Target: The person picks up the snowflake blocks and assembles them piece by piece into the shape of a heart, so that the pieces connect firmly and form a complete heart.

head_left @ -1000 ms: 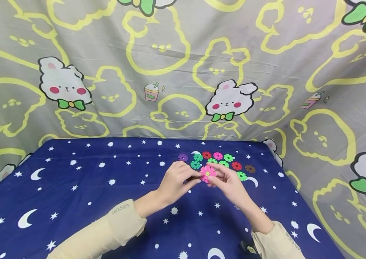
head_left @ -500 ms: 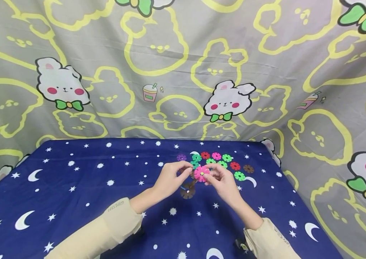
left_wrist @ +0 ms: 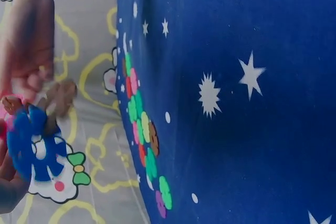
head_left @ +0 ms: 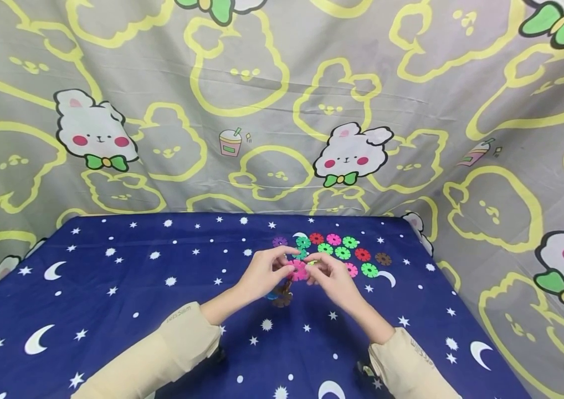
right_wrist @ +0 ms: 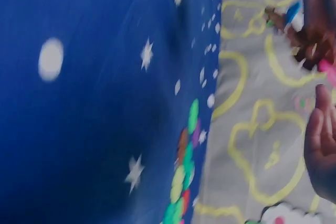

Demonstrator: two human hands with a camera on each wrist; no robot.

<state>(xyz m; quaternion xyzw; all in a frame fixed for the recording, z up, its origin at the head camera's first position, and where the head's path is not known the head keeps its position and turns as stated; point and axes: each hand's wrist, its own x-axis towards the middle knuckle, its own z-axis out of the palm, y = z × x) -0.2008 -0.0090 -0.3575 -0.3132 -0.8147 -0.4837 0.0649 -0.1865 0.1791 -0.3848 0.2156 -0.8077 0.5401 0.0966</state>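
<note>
My left hand [head_left: 263, 272] grips a pink snowflake disc [head_left: 297, 270], a flat round notched building piece, above the table. Brown snowflake discs [head_left: 282, 300] and a blue one [left_wrist: 37, 145] hang below it, joined in one cluster. My right hand [head_left: 334, 278] is at the pink disc's right side, pinching a yellow-green snowflake disc [head_left: 312, 262] that shows only in part between finger and thumb. Whether it is slotted into the pink one, I cannot tell. Motion blurs the brown pieces in the left wrist view, and the fingers cover some of the joins.
Behind the hands, loose snowflake discs lie in rows on the dark blue star-print cloth [head_left: 162, 327]: green [head_left: 349, 242], red [head_left: 362, 255], brown [head_left: 383, 259], pink [head_left: 333, 240] and purple [head_left: 279, 242]. A patterned grey curtain [head_left: 262, 183] hangs behind the table.
The pink disc has moved left and turned, with the brown and blue pieces coming into sight beneath it. My right hand has shifted left with it, uncovering a loose pink disc on the cloth.
</note>
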